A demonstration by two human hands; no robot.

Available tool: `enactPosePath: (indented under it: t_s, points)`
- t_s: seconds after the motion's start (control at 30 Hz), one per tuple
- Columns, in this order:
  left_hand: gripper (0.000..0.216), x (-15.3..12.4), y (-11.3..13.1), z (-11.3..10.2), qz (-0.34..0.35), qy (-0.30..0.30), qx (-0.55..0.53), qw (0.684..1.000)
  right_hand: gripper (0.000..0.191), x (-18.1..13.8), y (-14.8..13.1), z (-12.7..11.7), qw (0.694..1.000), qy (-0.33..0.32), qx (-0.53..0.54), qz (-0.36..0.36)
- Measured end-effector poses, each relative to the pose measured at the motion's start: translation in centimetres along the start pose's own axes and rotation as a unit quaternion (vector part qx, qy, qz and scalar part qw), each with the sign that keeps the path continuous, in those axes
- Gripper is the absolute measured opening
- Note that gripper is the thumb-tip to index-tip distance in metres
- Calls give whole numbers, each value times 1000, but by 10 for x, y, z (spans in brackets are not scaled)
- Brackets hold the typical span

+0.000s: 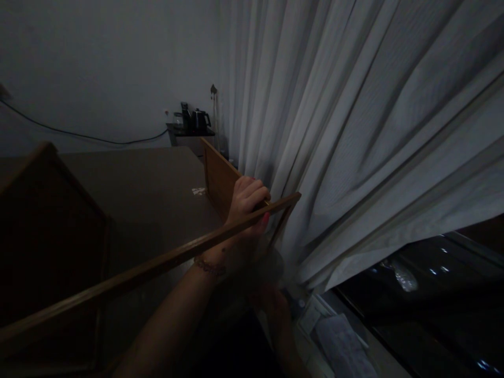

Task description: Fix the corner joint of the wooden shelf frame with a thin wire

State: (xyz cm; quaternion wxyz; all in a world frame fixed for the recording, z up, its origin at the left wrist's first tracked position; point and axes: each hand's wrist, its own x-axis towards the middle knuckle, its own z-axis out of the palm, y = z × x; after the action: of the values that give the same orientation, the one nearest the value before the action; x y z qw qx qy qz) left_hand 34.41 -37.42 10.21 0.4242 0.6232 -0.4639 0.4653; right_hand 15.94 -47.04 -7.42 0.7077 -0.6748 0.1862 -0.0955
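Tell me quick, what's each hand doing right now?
Left hand: closed on the rail.
Right hand: too dark to tell.

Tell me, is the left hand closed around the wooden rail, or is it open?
Closed: the left hand curls its fingers over the wooden rail, with the thumb under it.

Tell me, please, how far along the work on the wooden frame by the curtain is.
Done: the wooden frame sits close against the curtain. In hand: the left hand grips its top rail at the corner; the right hand is lower, in shadow. Left: probably setting it and letting go.
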Motion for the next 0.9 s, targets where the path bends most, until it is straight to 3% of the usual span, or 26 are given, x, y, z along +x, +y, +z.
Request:
enactPosePath:
  t_s: [0.13,0.27,0.4,0.5,0.63,0.73,0.9]
  points:
    - [49,0,0,1,2,3,-6,1000,49,-6,-6,1,992,-5,104,70]
    - [50,0,1,1,-6,3,-5,1000,46,-7,-4,-3,945,-7,277,175]
    - [50,0,1,1,-9,2,-6,1000,41,-5,-2,-8,920,-33,310,238]
    - [49,0,0,2,-1,12,-9,1000,40,-2,-3,-9,937,-57,274,208]
    - [49,0,0,1,-5,8,-3,1000,45,4,-6,-10,991,-46,73,100]
    - [50,-1,1,1,-11,1,-7,1000,54,11,-6,-11,998,-35,-1,60]
    - [51,0,2,1,-9,4,2,1000,59,14,-6,-12,997,-42,-16,54]
